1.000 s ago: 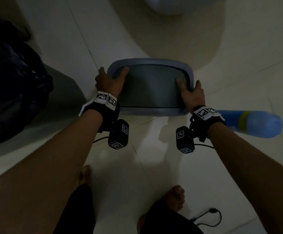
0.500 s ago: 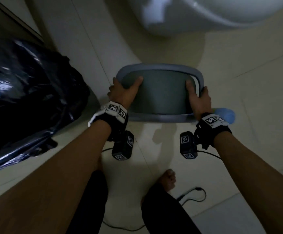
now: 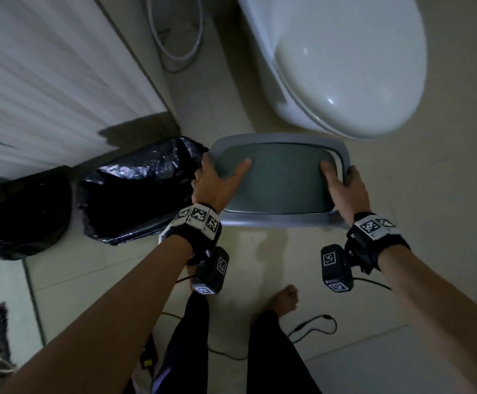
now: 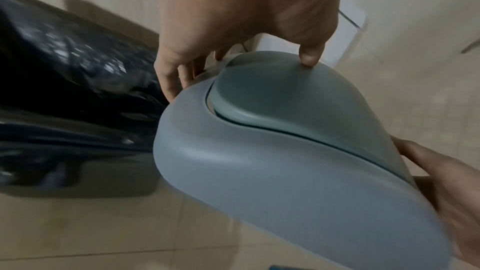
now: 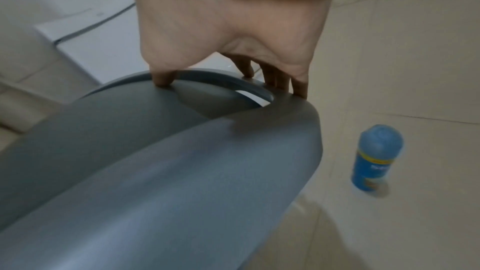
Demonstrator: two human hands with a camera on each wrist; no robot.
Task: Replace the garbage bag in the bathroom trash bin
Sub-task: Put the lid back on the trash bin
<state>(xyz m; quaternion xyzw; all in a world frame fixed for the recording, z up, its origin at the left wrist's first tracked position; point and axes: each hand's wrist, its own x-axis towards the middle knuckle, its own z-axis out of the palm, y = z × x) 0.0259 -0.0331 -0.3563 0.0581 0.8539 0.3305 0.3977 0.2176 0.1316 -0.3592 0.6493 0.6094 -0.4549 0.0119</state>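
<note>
Grip: left hand (image 3: 216,183) and right hand (image 3: 345,191) each clasp an end of the bin lid (image 3: 280,223), mid-frame below the toilet (image 3: 345,66).
Risk: smooth plastic may slip; swing flap (image 4: 272,93) could tip under thumbs.
Materials: matte grey-blue lid, rounded; crinkly glossy black garbage bag (image 3: 138,191), frame left.

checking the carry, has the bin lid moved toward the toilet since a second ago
Yes. In the head view the bin lid, held by the left hand and right hand, now sits just below the toilet, whose bowl was barely in frame earlier.
</note>
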